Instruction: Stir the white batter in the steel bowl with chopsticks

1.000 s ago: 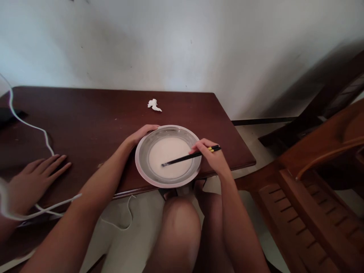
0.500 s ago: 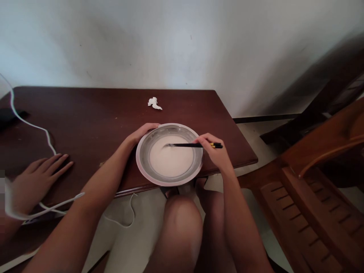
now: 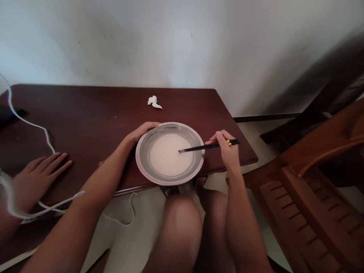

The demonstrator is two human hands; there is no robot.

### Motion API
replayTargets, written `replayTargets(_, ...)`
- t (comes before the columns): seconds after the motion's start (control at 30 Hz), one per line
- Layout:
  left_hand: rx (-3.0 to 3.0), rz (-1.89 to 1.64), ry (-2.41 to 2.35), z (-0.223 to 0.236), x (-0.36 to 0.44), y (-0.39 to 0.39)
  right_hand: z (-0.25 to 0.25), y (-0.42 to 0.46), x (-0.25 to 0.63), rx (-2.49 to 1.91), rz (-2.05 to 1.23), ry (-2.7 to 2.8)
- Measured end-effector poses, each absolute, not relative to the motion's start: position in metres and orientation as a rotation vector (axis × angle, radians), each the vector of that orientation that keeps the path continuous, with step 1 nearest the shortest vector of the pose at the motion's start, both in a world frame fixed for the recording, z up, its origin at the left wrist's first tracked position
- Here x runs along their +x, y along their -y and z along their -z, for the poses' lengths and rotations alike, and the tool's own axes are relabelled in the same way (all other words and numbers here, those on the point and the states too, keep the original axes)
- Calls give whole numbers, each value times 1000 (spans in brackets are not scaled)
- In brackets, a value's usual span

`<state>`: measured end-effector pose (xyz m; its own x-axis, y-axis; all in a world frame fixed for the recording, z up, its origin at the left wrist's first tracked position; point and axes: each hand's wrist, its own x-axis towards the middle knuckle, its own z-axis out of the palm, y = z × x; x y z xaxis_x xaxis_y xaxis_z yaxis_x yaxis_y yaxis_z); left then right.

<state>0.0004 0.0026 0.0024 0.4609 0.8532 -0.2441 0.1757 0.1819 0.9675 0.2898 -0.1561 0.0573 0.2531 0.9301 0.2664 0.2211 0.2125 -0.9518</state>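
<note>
Above the table (image 3: 85,117), right fingers (image 3: 220,137) grip chopsticks (image 3: 196,148) near their rear ends.

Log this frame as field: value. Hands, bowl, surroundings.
left hand: at the bowl's far-left rim
right hand: holding black chopsticks, tips at the liquid
left hand point
right hand point
bowl: metal, whitish liquid inside, at table's near edge
behind bowl: crumpled tissue
left side: another person's hand
right side: wooden chair
</note>
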Motion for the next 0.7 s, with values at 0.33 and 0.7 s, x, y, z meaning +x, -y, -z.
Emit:
replayTargets(0.33,1311,-629,-1030,-7,1,3,-59,156,287,-1256,-714,1332)
replayTargets(0.7,1277,-632,-1033,-14,4,11,-60,157,289,-1261,-754,1359)
